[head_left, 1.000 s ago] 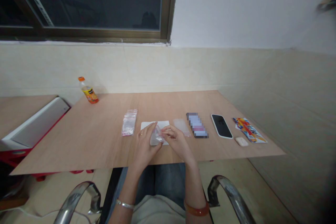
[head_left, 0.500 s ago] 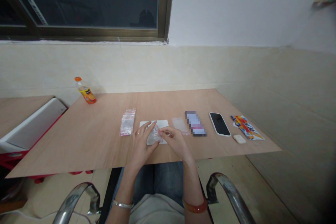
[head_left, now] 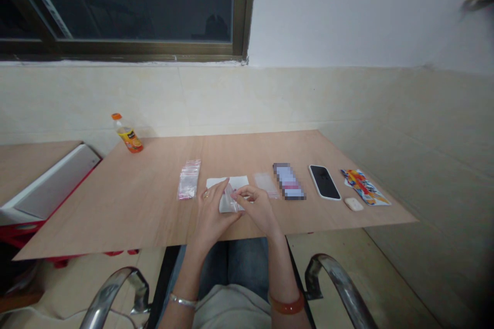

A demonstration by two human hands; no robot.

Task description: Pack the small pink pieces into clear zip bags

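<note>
A small clear plastic zip bag (head_left: 229,199), with a pinkish strip at its edge, is held between my two hands above a white sheet of paper (head_left: 238,181). My left hand (head_left: 211,214) has its fingers and thumb around the bag from the left side. On the right, my right hand (head_left: 258,207) pinches the bag's edge between thumb and fingertips. The fingers hide part of the bag. Left of the paper lies an overlapping row of similar bags (head_left: 189,181). More clear bags (head_left: 265,185) lie flat just right of the paper.
To the right are a phone with a blurred-out screen (head_left: 287,181), a white-edged phone (head_left: 324,182), a small white case (head_left: 354,204) and a colourful snack packet (head_left: 366,187). An orange drink bottle (head_left: 130,139) stands at the table's back left. Metal chair arms flank me.
The bag has been drawn narrower and more upright between my fingers. My left thumb has shifted right, below my right hand. The view has moved slightly.
</note>
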